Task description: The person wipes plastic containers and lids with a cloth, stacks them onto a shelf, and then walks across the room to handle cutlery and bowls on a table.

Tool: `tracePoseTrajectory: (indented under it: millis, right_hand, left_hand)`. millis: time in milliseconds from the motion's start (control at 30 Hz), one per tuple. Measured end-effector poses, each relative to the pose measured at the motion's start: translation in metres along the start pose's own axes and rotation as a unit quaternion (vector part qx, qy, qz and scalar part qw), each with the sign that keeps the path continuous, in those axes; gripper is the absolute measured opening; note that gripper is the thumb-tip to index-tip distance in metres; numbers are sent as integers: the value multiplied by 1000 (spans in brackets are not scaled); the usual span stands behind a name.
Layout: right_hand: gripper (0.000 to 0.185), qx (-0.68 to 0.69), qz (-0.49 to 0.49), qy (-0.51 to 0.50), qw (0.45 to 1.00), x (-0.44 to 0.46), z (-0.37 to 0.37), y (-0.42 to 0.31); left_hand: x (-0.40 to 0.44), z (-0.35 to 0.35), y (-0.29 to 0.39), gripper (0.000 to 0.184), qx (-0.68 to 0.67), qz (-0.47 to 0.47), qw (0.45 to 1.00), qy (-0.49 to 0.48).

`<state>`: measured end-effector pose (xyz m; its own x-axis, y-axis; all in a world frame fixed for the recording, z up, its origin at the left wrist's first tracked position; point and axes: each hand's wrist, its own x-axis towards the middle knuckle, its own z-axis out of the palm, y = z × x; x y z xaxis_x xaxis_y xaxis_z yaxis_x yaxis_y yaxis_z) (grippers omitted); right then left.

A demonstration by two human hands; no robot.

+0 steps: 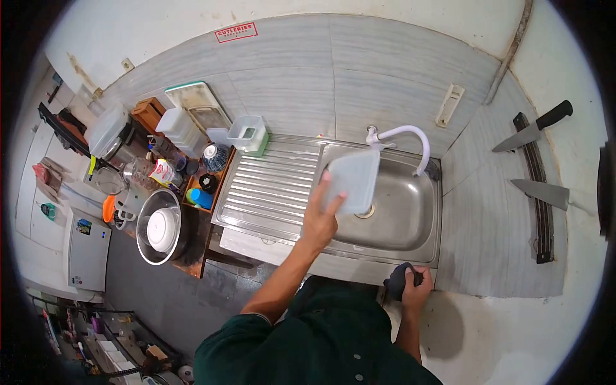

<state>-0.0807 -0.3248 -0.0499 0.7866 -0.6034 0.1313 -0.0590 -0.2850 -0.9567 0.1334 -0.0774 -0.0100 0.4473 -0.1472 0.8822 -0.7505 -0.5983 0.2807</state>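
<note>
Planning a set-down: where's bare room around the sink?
Bare: ribbed drainboard, between the plastic tub at its upper left and the basin; also basin floor right of the translucent lid in the left hand. Crowded: wooden side table, with steel bowl and stacked containers.

Well left of the left grip [321, 217], I see a round stainless-steel bowl [160, 200] holding a round white tub [163, 230]. Well right of that grip, a black-handled steel knife [534, 131] hangs on a long dark wall strip [542, 224].
</note>
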Motion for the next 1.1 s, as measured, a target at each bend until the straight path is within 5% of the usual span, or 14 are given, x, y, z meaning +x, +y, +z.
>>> tracePoseTrajectory:
  millis: [67,100,167,267,400,600,700,767,867,1033,1100]
  right_hand:
    - [14,6,6,-2,1000,-1,0,3]
    - [14,12,13,-2,1000,-1,1,4]
    - [14,5,9,-8,1000,-2,0,4]
    - [15,1,0,-7,1000,1,2,2]
    - [14,5,11,-21,1000,-3,3,-4]
    - [15,-5,-17,-15,1000,-7,4,-11]
    - [15,-7,-17,-7,1000,-9,5,-7]
    - [14,-12,-3,-17,1000,-11,7,-14]
    - [13,-22,-23,-24,999,-6,10,-18]
    - [14,-15,14,-38,999,-10,14,-17]
    - [14,-40,-23,-56,997,-10,15,-16]
  left_hand:
    - [-39,2,3,47,-14,-31,971,-238]
    - [-60,10,-3,47,-14,-32,971,-237]
    - [-83,15,-8,49,16,107,864,-492]
    - [-57,8,-8,48,-33,80,894,-439]
    - [70,-40,19,47,-24,93,978,-184]
    - [87,-57,56,50,-126,51,985,102]
    - [17,-20,45,42,-115,23,991,-59]
    - [-42,8,31,45,-73,-21,957,-278]
    - [-90,19,28,51,-98,-107,927,-346]
    - [8,-29,38,53,-105,-88,968,-211]
    - [50,-55,42,59,-107,-3,992,-71]
